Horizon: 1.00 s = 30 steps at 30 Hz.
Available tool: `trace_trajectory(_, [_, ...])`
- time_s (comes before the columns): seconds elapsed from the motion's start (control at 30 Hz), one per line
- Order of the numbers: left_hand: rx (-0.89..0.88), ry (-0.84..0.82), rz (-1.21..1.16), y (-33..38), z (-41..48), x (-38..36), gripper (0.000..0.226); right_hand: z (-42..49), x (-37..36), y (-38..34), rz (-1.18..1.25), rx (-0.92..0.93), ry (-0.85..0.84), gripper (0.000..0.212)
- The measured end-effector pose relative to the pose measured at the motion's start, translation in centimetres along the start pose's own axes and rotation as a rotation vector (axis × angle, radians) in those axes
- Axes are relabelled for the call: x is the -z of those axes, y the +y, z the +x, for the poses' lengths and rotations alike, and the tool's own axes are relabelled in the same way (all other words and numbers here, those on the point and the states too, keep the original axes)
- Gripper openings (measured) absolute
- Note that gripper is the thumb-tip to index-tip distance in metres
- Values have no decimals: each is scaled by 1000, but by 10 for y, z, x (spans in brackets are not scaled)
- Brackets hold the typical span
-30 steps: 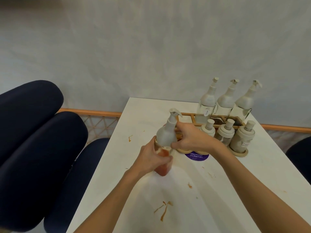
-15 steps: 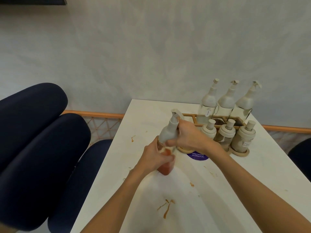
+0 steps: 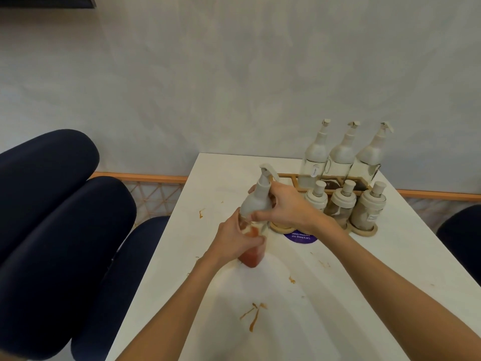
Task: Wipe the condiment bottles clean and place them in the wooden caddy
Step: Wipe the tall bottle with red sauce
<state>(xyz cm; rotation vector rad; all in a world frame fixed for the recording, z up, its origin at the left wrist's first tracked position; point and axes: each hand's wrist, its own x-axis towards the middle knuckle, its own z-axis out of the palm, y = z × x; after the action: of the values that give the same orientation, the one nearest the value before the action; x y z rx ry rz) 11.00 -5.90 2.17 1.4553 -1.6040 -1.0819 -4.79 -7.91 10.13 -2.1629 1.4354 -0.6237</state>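
A glass bottle of red sauce (image 3: 252, 254) with a pale grey pump top stands tilted over the white table (image 3: 286, 321). My left hand (image 3: 234, 241) grips its glass body. My right hand (image 3: 286, 207) holds its grey top from the right. Behind them the wooden caddy (image 3: 287, 178) carries three tall pump bottles (image 3: 341, 155) in its back row. Three short shaker jars (image 3: 343, 201) stand in front on round wooden bases. No cloth is visible.
Brown sauce smears (image 3: 253, 315) mark the table in front, with smaller spots (image 3: 201, 212) at left. A purple round sticker (image 3: 302, 237) lies by the caddy. Dark blue padded chairs (image 3: 59, 230) stand at the left, another (image 3: 460, 235) at the right. A pale wall rises behind.
The bottle has tipped a little to the left between my hands, and the right hand has slid down around its grey top. The view has shifted slightly.
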Motion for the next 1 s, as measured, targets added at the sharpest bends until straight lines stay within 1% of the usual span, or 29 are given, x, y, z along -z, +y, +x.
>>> trace_trajectory(0.07, [2,1,4,1,0,0,50,1,-1,0,3,-13,16,57])
trace_trajectory(0.17, [6,-16,5,1,-1,0,50,3,-4,-4,-24,-5,2,46])
trace_trajectory(0.27, [6,-17,-16,1,-2,-2,54,6,2,-6,-45,-19,-6,44])
trace_trajectory(0.33, [5,-19,-24,1,-1,-2,59,6,15,-6,-57,-26,-58,44])
trace_trajectory(0.37, [7,-22,-25,1,-1,-3,60,5,22,-5,-46,-20,-125,48])
trace_trajectory(0.43, [8,-21,-35,1,-1,-2,62,2,31,-5,7,18,-238,64])
trace_trajectory(0.47, [5,-21,-41,1,-2,-2,63,1,32,-4,13,39,-243,65])
trace_trajectory(0.57, [-1,-30,-56,1,-3,-2,60,0,31,-1,1,60,-135,54])
trace_trajectory(0.67, [-1,-39,-53,2,-2,-1,57,-1,31,-4,-21,80,-79,53])
trace_trajectory(0.8, [-8,-33,-26,-1,-1,-1,53,0,25,-7,-79,70,-164,64])
trace_trajectory(0.83, [-8,-34,-23,-1,-1,-1,53,0,23,-7,-86,69,-169,64])
trace_trajectory(0.93, [-5,-45,-28,-1,0,-1,57,4,26,-7,-107,59,-180,50])
trace_trajectory(0.97, [-6,-51,-32,0,0,0,59,7,28,-6,-96,51,-207,48])
trace_trajectory(1.0, [-7,-56,-32,-1,0,0,62,9,31,-6,-83,42,-240,49])
